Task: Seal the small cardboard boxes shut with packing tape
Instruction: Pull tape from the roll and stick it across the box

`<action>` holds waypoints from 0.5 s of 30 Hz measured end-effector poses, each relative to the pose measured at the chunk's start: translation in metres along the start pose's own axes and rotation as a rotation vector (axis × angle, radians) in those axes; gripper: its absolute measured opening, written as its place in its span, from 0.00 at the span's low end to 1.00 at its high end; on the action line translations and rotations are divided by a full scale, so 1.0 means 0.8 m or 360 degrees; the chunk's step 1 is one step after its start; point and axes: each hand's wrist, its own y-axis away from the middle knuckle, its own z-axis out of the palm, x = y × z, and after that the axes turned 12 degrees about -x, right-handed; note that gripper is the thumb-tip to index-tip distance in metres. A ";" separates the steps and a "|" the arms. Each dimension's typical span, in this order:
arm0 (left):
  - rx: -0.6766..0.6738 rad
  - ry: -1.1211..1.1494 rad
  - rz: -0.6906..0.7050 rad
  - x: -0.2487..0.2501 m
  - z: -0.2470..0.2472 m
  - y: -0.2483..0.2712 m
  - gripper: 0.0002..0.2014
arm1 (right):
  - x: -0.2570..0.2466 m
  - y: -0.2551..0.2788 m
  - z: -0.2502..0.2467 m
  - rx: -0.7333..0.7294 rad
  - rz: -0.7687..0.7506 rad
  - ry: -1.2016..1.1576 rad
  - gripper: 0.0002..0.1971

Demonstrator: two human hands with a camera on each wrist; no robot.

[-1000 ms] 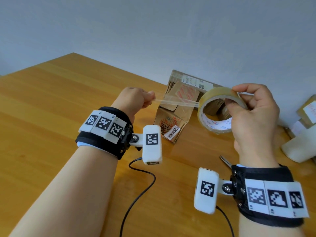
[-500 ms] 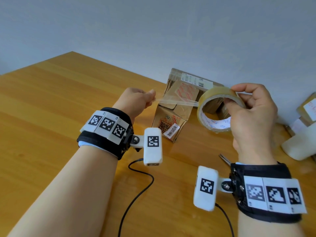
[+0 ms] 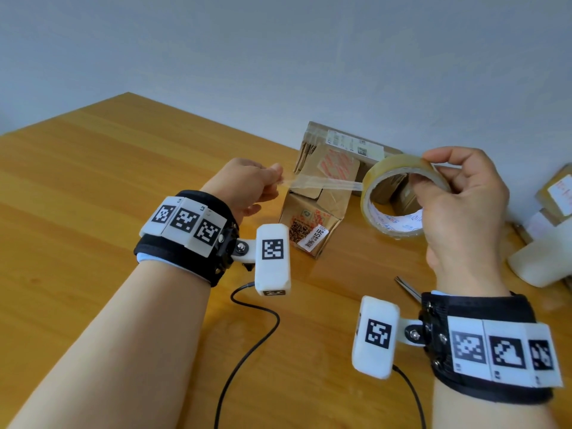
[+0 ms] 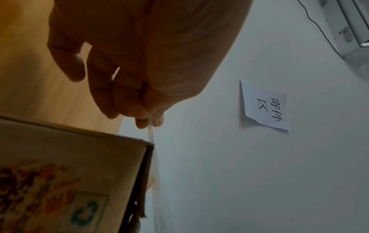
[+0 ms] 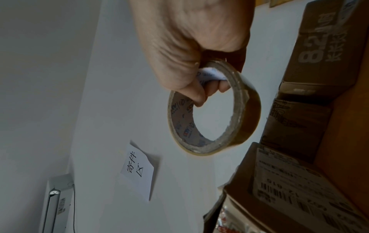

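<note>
My left hand [image 3: 247,184] pinches the free end of clear packing tape [image 3: 322,184]; my right hand [image 3: 461,202] grips the tan tape roll [image 3: 393,199]. The strip hangs above the small brown cardboard box [image 3: 312,218] on the wooden table [image 3: 93,196], flaps unsealed. Next, I'd lower it onto the seam.

head view downward; wrist views upward, close.
</note>
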 end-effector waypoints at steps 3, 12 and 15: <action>-0.0038 0.0097 0.0048 0.002 0.004 0.001 0.12 | 0.001 0.000 0.001 0.0001 0.0012 -0.0016 0.21; -0.0027 -0.0044 0.0144 0.003 0.005 0.003 0.13 | 0.006 -0.002 -0.005 0.0009 0.0046 -0.0075 0.20; 0.0051 -0.0138 0.0196 0.007 0.004 0.002 0.13 | 0.006 -0.002 -0.007 0.0028 0.0039 -0.0097 0.20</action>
